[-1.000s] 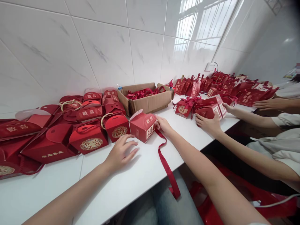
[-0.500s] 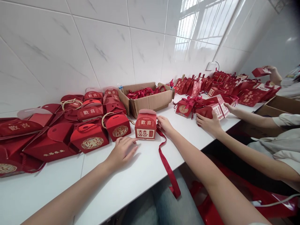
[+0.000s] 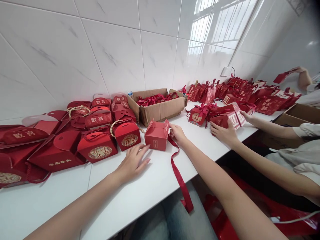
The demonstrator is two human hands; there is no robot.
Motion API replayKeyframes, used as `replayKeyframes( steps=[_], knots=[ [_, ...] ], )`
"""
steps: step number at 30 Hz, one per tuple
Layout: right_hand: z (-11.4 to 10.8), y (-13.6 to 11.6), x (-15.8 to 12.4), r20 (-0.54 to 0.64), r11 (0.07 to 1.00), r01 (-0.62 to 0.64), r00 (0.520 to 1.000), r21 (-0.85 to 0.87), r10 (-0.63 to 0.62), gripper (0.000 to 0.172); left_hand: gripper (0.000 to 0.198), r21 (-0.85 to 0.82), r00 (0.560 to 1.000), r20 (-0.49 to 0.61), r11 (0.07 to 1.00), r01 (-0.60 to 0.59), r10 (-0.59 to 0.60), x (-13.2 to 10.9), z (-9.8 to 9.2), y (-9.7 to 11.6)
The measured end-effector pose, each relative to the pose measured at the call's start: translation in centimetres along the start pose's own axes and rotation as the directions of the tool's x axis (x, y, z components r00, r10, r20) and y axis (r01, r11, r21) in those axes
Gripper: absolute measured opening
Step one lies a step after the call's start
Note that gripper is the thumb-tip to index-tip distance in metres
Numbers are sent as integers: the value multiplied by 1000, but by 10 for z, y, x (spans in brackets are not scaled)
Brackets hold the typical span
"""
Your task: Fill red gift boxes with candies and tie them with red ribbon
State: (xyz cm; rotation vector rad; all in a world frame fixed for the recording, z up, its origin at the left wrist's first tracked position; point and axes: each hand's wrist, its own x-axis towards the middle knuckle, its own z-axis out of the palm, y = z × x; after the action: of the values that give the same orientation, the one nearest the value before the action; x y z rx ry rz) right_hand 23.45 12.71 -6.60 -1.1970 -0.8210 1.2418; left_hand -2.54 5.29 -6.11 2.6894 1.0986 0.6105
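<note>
A small red gift box (image 3: pixel 156 136) stands on the white table before me, a plain side with a small pale label facing me and its rounded flaps at left and right. At its left front edge rests my left hand (image 3: pixel 132 163), open with fingers apart, its fingertips near or touching the box. Against the box's right side is my right hand (image 3: pixel 177 134), closed with a red ribbon (image 3: pixel 178 166) at its fingers. The ribbon trails over the table edge to my knee. Part of the right fingertips is hidden behind the palm.
Several red gift boxes (image 3: pixel 97 146) crowd the left. Behind stands an open cardboard box (image 3: pixel 162 111) of red ribbons. On the right, a co-worker's hands (image 3: pixel 225 133) hold a red and white box (image 3: pixel 235 118); red bags (image 3: pixel 267 103) lie beyond. Another person's hand (image 3: pixel 300 70) holds a red item.
The red gift box has turned: its side with the large white panel faced me before, and a plain side does now. My hands stay beside it, the right still with the ribbon.
</note>
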Motion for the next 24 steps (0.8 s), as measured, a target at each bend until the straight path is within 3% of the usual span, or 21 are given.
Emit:
replayKeyframes(
  steps=[3, 5, 9, 12, 15, 17, 20, 22, 24],
  knots=[
    [-2, 0, 0, -23, 1000, -12, 1000, -4, 12, 28, 60, -2, 987, 12, 987, 162, -162, 3, 1, 1],
    [-3, -1, 0, -36, 1000, -5, 999, 5, 6, 29, 60, -42, 977, -2, 976, 211, -212, 4, -1, 1],
    [-3, -1, 0, -25, 998, 38, 999, 44, -36, 31, 37, -79, 992, -40, 990, 115, -118, 2, -4, 3],
    [-3, 1, 1, 8, 997, 51, 999, 51, -52, 33, 37, -33, 996, 2, 996, 84, -84, 3, -3, 4],
    [-4, 2, 1, 13, 998, 47, 999, 46, -47, 41, 52, -15, 970, -37, 971, 240, -241, 5, -2, 3],
    [-5, 3, 1, 12, 997, 59, 998, 54, -60, 40, 49, -68, 945, -102, 950, 304, -309, 5, -2, 2],
    [-3, 2, -1, 47, 995, 77, 996, 65, -80, 33, 36, -107, 978, -126, 982, 155, -168, 3, -5, 2],
    [0, 1, -3, 87, 995, 74, 993, 61, -79, 36, 34, -56, 998, -70, 998, -11, 7, 0, -7, 5],
    [3, 0, -5, 104, 996, 70, 992, 53, -75, 37, 37, 29, 996, -4, 995, -91, 91, 0, -7, 7]
  ],
)
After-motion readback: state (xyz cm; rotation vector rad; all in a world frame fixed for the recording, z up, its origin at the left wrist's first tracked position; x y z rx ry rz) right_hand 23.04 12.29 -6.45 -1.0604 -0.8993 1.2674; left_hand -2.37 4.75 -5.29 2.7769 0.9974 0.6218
